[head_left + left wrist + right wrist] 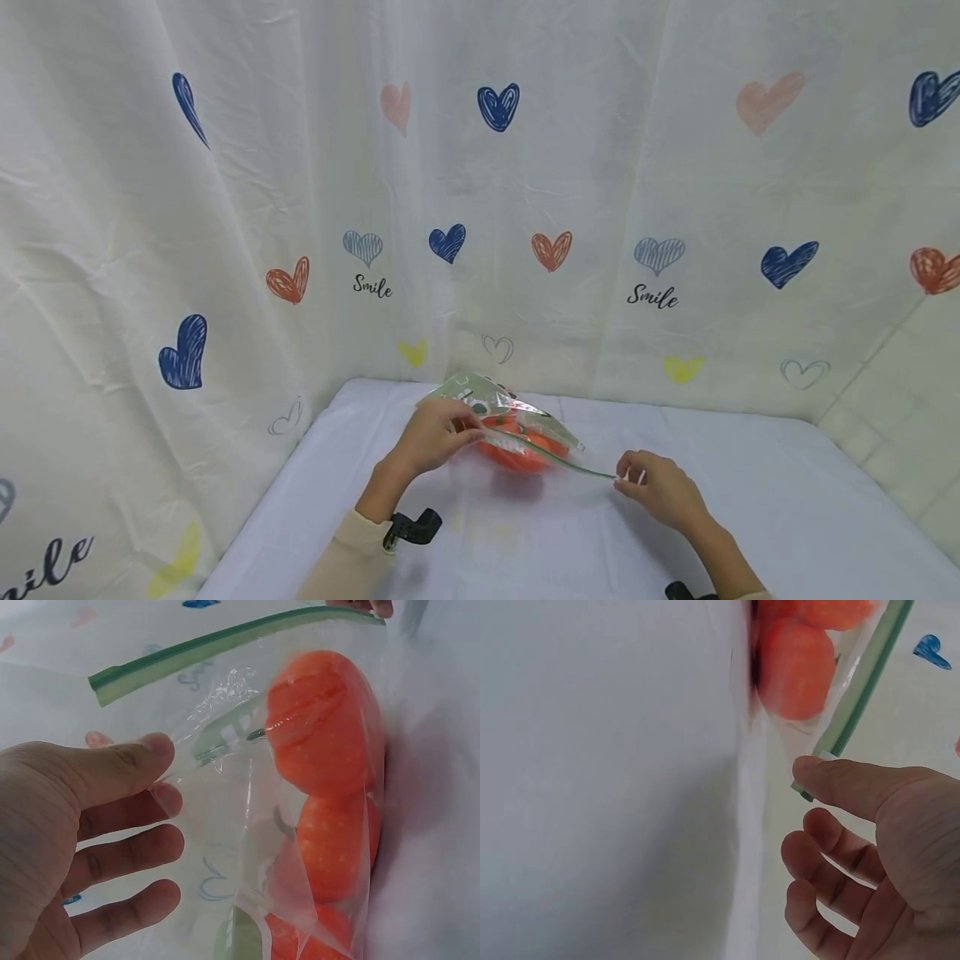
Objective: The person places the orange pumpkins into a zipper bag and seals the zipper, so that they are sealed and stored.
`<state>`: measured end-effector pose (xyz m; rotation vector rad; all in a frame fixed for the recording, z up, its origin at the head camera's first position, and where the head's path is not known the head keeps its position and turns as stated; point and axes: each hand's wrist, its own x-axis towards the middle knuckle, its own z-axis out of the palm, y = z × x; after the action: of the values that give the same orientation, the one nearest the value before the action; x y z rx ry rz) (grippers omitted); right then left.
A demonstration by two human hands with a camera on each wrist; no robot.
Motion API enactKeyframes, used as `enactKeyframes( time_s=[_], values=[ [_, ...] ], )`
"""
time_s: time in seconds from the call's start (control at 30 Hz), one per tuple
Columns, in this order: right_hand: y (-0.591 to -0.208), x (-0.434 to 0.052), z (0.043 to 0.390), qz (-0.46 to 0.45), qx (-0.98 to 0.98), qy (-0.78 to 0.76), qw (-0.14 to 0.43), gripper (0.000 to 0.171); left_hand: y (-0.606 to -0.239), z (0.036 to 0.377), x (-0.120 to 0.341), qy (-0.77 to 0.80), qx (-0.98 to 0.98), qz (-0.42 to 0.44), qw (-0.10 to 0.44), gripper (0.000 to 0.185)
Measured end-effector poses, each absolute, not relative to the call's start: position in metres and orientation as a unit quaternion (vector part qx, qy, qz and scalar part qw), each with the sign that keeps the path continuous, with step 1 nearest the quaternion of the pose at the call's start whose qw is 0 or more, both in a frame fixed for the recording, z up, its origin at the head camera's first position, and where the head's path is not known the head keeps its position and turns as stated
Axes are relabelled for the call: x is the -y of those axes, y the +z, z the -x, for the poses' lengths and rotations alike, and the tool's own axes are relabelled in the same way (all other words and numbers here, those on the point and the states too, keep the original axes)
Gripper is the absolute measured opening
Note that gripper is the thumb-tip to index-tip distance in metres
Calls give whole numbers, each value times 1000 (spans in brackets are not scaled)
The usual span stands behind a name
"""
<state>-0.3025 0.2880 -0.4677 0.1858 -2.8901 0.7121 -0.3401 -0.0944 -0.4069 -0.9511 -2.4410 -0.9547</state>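
Centrally on the desk [675,533], draped in white cloth: a clear zip bag [517,425] with a green seal strip [225,645], standing up from the surface near the back edge. Inside the bag, orange fruit [330,742], at least 3 pieces stacked against one side, resting low against the cloth.

Left hand [435,433] clamped on the bag's upper left part, thumb and forefinger pinching the clear film just below the seal; other fingers [127,855] loosely spread and touching nothing. Right hand [663,487] clamped on the far right end of the seal strip, thumb tip and forefinger pinching the green edge; remaining fingers curled and free. Strip stretched taut between the 2 hands, sloping down toward the right.

Behind the desk, a pale curtain [225,208] printed with blue, red, pink and yellow hearts and the word "Smile" in black script, readable 2 times in full; a 3rd, cut off at lower left, showing only "ile". Some printing on the bag's film, too blurred to read.
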Motion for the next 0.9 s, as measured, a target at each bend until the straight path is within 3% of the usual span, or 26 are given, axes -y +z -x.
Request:
enactKeyframes(
  time_s=[0.4, 0.9],
  values=[
    [-473, -288, 305, -42, 968, 243, 49, 12, -416, 337, 76, -303, 864, 372, 152, 5],
    [-475, -288, 305, -78, 954, 290, 14, 14, -420, 323, 51, -271, 854, 431, 110, 3]
  ],
)
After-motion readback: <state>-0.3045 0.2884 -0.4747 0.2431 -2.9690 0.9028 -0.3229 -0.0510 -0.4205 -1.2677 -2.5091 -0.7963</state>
